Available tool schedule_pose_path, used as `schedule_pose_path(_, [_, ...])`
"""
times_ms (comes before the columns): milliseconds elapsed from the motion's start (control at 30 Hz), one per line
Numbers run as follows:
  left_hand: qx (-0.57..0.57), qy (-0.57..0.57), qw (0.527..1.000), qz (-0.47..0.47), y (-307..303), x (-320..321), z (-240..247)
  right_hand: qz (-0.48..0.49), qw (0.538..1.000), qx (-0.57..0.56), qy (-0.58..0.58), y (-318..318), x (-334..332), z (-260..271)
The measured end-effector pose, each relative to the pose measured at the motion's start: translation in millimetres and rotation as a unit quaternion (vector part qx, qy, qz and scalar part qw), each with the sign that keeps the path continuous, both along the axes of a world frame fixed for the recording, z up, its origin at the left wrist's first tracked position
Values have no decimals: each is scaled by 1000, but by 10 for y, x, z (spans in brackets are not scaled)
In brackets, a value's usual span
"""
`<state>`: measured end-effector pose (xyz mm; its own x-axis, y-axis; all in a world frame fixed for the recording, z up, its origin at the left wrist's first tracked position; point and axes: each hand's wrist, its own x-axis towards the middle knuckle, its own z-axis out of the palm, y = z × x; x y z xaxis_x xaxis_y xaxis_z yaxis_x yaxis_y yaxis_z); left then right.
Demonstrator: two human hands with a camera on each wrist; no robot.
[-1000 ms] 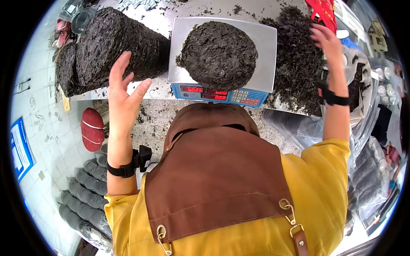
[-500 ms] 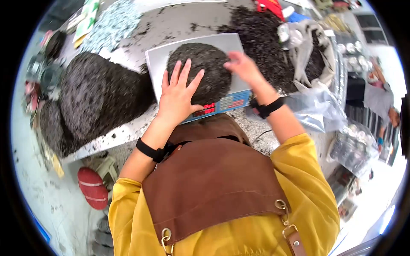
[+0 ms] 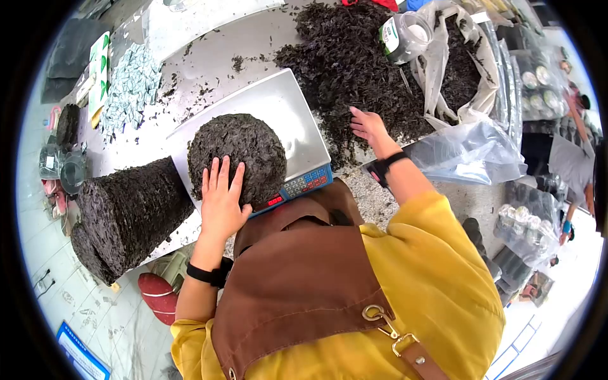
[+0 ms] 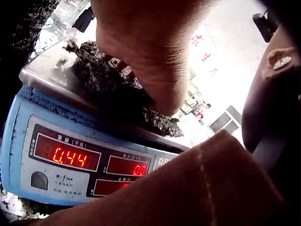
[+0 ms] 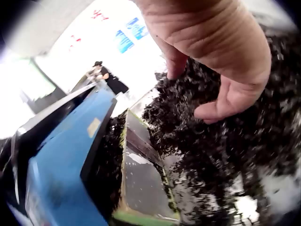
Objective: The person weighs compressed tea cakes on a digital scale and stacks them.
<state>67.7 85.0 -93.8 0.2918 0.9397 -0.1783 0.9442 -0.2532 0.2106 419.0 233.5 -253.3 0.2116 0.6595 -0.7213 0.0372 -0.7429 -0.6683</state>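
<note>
A round dark seaweed-like cake (image 3: 244, 149) lies on the metal pan (image 3: 278, 107) of a blue scale (image 3: 306, 182). My left hand (image 3: 221, 199) rests on its near left part with fingers spread. In the left wrist view the scale's display (image 4: 69, 156) reads 0.44, and the left hand (image 4: 146, 52) is over the dark cake (image 4: 108, 84). My right hand (image 3: 373, 131) is at the near edge of a loose dark heap (image 3: 361, 76); in the right wrist view the right hand (image 5: 216, 56) hangs over the flakes (image 5: 197, 136), fingers slightly bent, holding nothing visible.
A stack of dark cakes (image 3: 133, 212) lies on its side left of the scale. Small pale packets (image 3: 132, 85) are spread at the back left. A clear jar (image 3: 405, 37) and an open bag (image 3: 491, 82) of dark flakes stand at the right. Clear plastic (image 3: 468, 152) hangs by the edge.
The right hand has moved from beside the cake to the loose heap. The left hand stays on the cake, lower on it. The head view has shifted, so the scale appears farther left.
</note>
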Motion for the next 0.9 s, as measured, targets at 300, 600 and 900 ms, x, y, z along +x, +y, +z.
schedule_pose_path(300, [63, -51, 991, 108, -33, 124, -185, -166, 963, 13, 212, 89, -150, -183])
schedule_pose_path(600, [222, -374, 830, 348, -394, -282, -137, 94, 983, 119, 102, -389, -268, 1016])
schedule_pose_path(900, [56, -41, 997, 41, -167, 59, -225, 221, 950, 209, 64, -534, -1288, 1120])
